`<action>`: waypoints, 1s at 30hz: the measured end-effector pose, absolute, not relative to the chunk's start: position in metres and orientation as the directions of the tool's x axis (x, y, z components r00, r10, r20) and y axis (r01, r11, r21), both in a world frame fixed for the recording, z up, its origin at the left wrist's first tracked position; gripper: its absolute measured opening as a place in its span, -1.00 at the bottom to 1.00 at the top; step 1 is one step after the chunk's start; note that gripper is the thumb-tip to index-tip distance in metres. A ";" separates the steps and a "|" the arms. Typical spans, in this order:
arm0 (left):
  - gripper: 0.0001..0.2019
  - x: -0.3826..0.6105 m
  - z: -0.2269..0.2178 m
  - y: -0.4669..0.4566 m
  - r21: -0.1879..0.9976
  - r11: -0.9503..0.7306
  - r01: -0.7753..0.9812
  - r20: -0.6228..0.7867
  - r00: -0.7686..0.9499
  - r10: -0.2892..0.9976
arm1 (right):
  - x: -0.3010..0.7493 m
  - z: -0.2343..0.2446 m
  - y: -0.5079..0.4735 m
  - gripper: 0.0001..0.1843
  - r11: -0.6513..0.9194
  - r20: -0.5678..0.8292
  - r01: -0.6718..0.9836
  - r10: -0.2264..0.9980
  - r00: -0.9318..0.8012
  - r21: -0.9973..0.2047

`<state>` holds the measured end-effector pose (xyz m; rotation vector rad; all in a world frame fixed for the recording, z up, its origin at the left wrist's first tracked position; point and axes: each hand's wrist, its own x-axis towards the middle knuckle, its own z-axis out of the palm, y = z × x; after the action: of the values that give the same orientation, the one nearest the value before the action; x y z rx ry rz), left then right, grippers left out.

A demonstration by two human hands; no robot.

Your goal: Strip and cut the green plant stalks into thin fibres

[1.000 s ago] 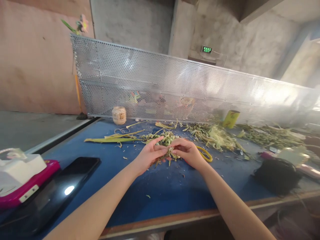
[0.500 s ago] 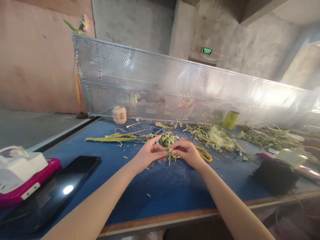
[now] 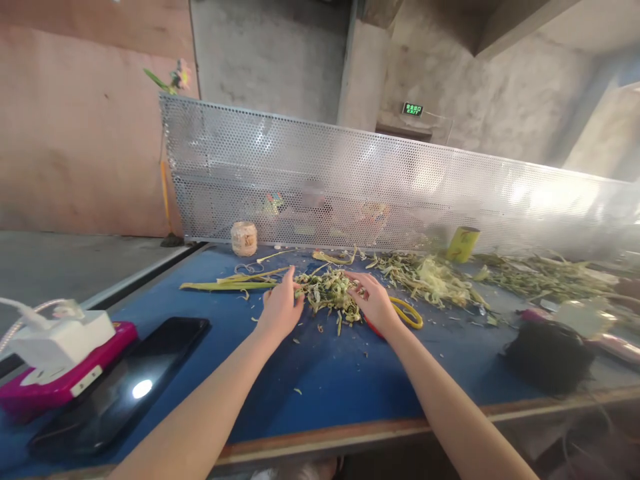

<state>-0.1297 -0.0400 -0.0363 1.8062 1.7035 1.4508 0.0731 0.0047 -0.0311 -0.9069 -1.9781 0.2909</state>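
Note:
A heap of small green and pale plant scraps (image 3: 327, 292) lies on the blue tabletop between my two hands. My left hand (image 3: 281, 305) is at the heap's left edge, index finger stretched forward and thumb apart, with nothing visible in it. On the opposite side, my right hand (image 3: 374, 301) rests against the scraps with its fingers apart and slightly bent. A yellow loop (image 3: 409, 313), like a scissor handle, shows beside my right wrist, and a red part peeks out under that hand. Long green stalks (image 3: 235, 283) lie left of the heap.
A larger leafy pile (image 3: 430, 277) and a yellow-green cylinder (image 3: 463, 245) stand to the right, with a black bundle (image 3: 547, 357) nearer. A twine-like roll (image 3: 244, 239) sits by the perforated metal screen (image 3: 280, 167). At left are a phone (image 3: 125, 380) and a magenta power strip (image 3: 95, 373).
My hands have parted from the middle of the heap to its two sides, and their fingers have opened. The camera view has shifted slightly.

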 end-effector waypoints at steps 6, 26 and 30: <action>-0.35 -0.167 -0.024 -0.031 0.271 0.244 0.931 0.377 -0.336 0.863 | 0.080 -0.042 0.018 -0.63 0.661 0.663 0.565 0.706 -0.247 -0.493; -0.24 -0.215 -0.016 -0.026 -0.256 0.199 0.946 0.346 -0.102 0.932 | 0.078 -0.037 0.015 -0.77 0.669 0.623 0.589 0.710 -0.327 -0.453; -0.27 -0.215 -0.016 -0.026 -0.255 0.218 0.942 0.347 -0.122 0.930 | 0.078 -0.038 0.013 -0.79 0.670 0.627 0.601 0.705 -0.332 -0.436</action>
<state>-0.2153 -0.0256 -0.0157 2.2972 2.7524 0.0498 0.0784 0.0133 -0.0383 -1.0073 -2.0432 0.1571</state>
